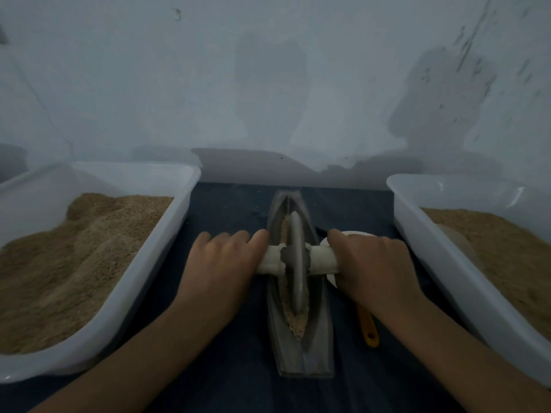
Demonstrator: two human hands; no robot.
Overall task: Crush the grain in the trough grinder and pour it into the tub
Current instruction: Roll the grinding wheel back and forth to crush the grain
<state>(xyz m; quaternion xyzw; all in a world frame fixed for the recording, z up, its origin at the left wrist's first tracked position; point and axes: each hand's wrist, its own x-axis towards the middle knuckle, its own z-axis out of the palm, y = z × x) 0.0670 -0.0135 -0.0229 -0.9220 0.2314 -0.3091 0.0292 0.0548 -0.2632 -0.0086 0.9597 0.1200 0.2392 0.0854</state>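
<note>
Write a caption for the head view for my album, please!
Both hands, left and right, roll the wheel over grain in the trough, between two tubs.

No legible text, label, brand, number or sign appears on any surface in view; the picture is dim and nothing printed can be made out.

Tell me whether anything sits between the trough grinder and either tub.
Toward the left tub, nothing visible but dark cloth. Toward the right tub, a white scoop with an orange handle lies beside the trough grinder, partly under the right hand.
</note>
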